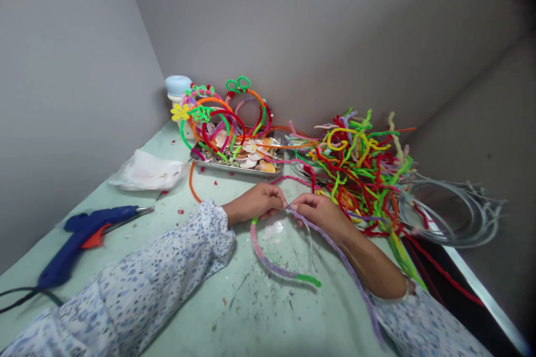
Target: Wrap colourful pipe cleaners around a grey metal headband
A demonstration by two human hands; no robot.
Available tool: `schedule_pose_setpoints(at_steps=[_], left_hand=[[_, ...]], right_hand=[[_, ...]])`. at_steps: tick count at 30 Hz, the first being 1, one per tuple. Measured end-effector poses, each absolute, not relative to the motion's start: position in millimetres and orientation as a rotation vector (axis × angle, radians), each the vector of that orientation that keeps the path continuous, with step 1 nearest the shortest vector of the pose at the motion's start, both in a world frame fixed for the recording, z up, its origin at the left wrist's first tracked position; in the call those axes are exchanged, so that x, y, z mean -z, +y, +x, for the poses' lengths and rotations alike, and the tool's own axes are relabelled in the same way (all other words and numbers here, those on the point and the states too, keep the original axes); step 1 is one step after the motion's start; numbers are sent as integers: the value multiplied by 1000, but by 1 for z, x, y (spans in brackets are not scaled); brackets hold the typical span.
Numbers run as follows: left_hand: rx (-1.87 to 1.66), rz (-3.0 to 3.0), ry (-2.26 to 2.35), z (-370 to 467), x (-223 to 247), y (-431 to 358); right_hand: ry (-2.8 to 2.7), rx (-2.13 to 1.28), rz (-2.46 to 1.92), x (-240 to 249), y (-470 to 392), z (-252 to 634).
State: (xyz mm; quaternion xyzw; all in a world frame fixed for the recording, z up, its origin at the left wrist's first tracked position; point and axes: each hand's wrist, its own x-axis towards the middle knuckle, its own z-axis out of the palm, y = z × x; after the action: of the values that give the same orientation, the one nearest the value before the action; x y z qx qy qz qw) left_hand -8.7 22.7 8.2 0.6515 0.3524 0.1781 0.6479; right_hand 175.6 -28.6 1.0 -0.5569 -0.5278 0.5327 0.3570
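My left hand [260,201] is closed in a pinch at the middle of the table, fingertips close to those of my right hand [319,213]. A long purple pipe cleaner [343,259] is pinched in my right fingers and trails down over the forearm toward the front edge. Below my left hand hangs a curved band [272,268] wrapped in pink, purple and green, its upper part hidden behind the hand, which grips it. A thin clear strand [310,242] hangs between the hands.
A blue glue gun [84,234] and white plastic bag [146,172] lie at left. Behind are a metal tray [234,169] of shells, colourful headbands [211,117] and a blue-lidded bottle [178,86]. At right are tangled pipe cleaners [360,167] and clear hoops [456,217].
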Motion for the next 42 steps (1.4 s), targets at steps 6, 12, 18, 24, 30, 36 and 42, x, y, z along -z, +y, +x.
schedule_pose_setpoints(at_steps=[6,12,18,24,30,36,42], left_hand=[[-422,1488,772,-8,-7,23],[-419,1487,814,-8,-9,22],[-447,1465,764,-8,-9,22],[-427,1434,776,-8,-10,22],[-451,1418,747,-8,-9,22],[-436,1429,769,-7,-8,22],[-433,1444,760,-8,-9,22]], right_hand=[[-1501,-1230,-1460,-5,-31,172],[-1573,-1110,-1458,-6,-33,170],[-1677,-882,-1514,-2,-36,167],[-1695,-876,-1521,-8,-37,168],[-1642,-1059,-1530,-15,-35,169],[-1795,-887,-1564,-12,-36,170],[-1971,-603,-1596,-13,-39,168]])
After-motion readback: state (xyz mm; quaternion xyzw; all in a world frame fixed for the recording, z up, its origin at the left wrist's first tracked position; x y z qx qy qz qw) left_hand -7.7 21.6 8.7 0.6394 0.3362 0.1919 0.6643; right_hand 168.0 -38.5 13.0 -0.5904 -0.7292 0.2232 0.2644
